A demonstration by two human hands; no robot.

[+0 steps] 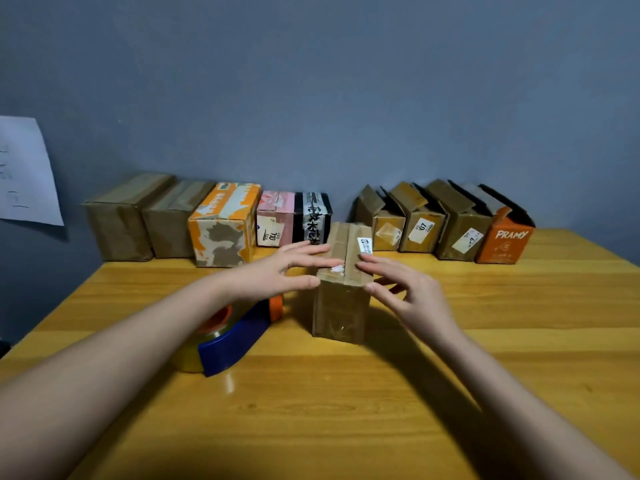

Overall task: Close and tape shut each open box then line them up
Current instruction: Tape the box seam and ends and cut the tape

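While your left hand [277,268] and right hand [412,292] press the box [341,289] flaps flat with fingers spread, holding nothing, your tape dispenser [228,337] comes next.

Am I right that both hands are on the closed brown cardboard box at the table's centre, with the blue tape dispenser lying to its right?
Not quite: the head view shows the blue tape dispenser lying left of the closed brown cardboard box, under the left forearm. Both the left hand and right hand are on the box.
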